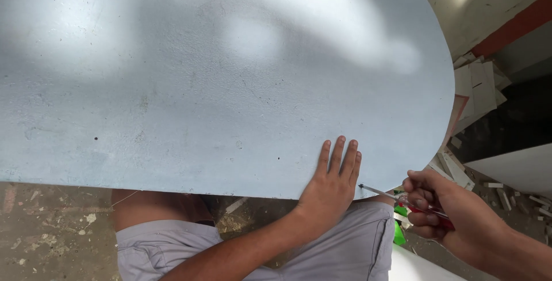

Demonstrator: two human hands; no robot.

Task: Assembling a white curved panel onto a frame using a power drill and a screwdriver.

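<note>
A large pale blue board point(218, 74) with a rounded right end fills most of the view. My left hand point(330, 180) lies flat on its near edge, fingers together and pointing away from me. My right hand point(445, 215) grips a screwdriver point(402, 199) with a red handle and a thin metal shaft. The shaft's tip touches the board's near edge just right of my left fingers.
Under the board show my grey shorts point(259, 246) and a dusty concrete floor point(46, 223). Several white offcut pieces point(480, 85) are stacked at the right beside a wall with a red stripe point(517, 25). Something green point(399, 232) lies near my right hand.
</note>
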